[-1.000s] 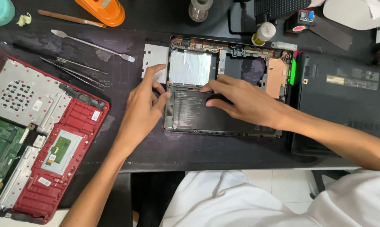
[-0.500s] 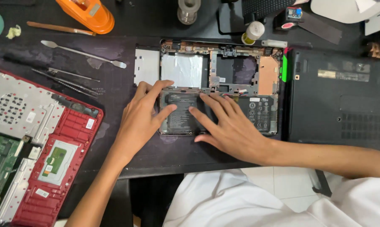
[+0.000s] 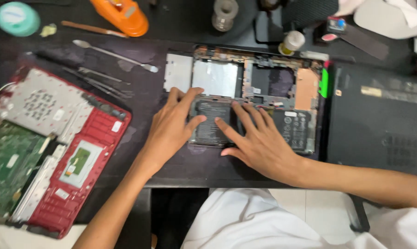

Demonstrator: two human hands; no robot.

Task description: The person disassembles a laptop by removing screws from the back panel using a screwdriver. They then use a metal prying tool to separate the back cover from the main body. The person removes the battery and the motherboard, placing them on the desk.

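Both hands, left point(image 3: 171, 131) and right point(image 3: 259, 143), press flat, fingers spread, gripping nothing, on one battery point(image 3: 213, 124); two opened laptops point(image 3: 245, 78) lie there.

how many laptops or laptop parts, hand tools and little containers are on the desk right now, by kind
opened laptops: 2, the black one under the left hand and right hand, and the red one
black bottom cover: 1
long thin hand tools: at least 3, the metal spatula, tweezers and wooden stick
small bottle: 1
round teal tub: 1
total: at least 8
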